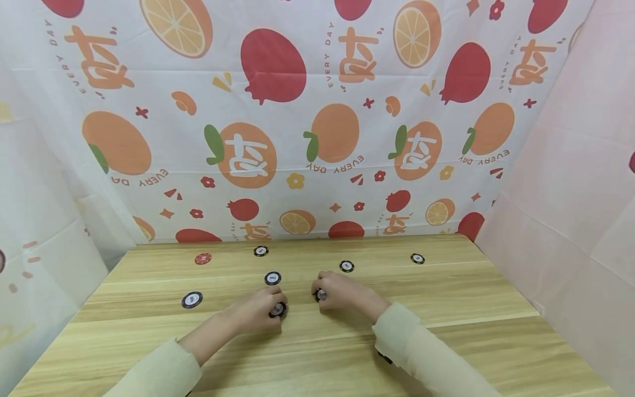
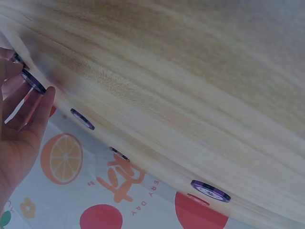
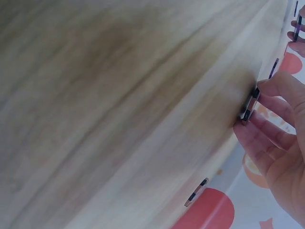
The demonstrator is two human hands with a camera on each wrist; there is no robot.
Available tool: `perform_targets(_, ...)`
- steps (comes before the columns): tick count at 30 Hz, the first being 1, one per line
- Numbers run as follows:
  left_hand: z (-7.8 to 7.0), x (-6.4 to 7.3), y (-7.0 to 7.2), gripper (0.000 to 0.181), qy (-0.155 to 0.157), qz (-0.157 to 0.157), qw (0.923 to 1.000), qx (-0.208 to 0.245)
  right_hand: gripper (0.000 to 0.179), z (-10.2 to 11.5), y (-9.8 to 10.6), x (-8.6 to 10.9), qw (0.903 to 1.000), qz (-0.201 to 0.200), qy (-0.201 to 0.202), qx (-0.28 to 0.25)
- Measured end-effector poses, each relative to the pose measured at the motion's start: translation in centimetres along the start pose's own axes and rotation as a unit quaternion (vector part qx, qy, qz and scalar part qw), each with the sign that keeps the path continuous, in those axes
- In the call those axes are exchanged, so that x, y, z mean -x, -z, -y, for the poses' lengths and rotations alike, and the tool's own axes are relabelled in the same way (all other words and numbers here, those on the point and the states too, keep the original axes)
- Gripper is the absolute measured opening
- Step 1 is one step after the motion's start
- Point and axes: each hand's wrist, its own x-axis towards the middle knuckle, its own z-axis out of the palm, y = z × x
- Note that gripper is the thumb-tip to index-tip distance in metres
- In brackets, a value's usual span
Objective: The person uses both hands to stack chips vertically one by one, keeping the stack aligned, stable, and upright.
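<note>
My left hand (image 1: 258, 310) pinches a black poker chip (image 1: 278, 310) by its edges, low over the table in front of me. Just to the right and a little farther off, my right hand (image 1: 339, 292) grips another black poker chip (image 1: 321, 295) between thumb and fingers. The left wrist view has the left hand's chip (image 2: 33, 81) between the fingertips, edge toward the camera. In the right wrist view, thumb and fingertips clasp the right hand's chip (image 3: 250, 106) close over the wood. A black chip with a white centre (image 1: 273, 278) lies just beyond the left hand.
Spread over the wooden table (image 1: 446, 309) are a red chip (image 1: 203, 258) and more black chips: one at left (image 1: 192, 299), one at the back (image 1: 261, 251), one beyond the right hand (image 1: 346, 266) and one at far right (image 1: 418, 258). A fruit-print curtain (image 1: 297, 193) hangs behind.
</note>
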Motion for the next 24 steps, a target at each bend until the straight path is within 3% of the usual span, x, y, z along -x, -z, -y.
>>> perform_targets(24,0.11,0.14,0.11,0.027,-0.009,-0.009,0.9999,0.008,0.028,0.11,0.22,-0.35,0.9999,-0.006,0.01,0.011)
